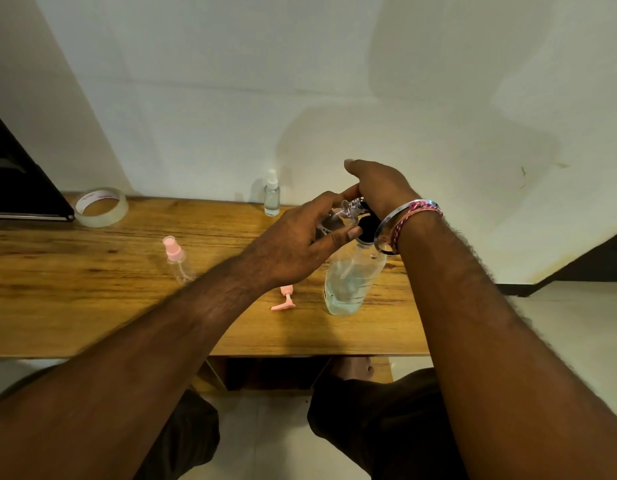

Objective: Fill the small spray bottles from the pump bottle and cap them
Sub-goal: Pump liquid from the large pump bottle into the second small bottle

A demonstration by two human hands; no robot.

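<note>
While the left hand (300, 240) grips a small bottle (338, 216) at the nozzle, the right hand (379, 188) presses the pump bottle (352, 282) beneath; thin, slippery plastic, best held mid-body.

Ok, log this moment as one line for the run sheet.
left hand: holds small uncapped clear bottle at nozzle | right hand: on black pump head of large clear pump bottle | loose pink spray cap: on wooden table
</note>
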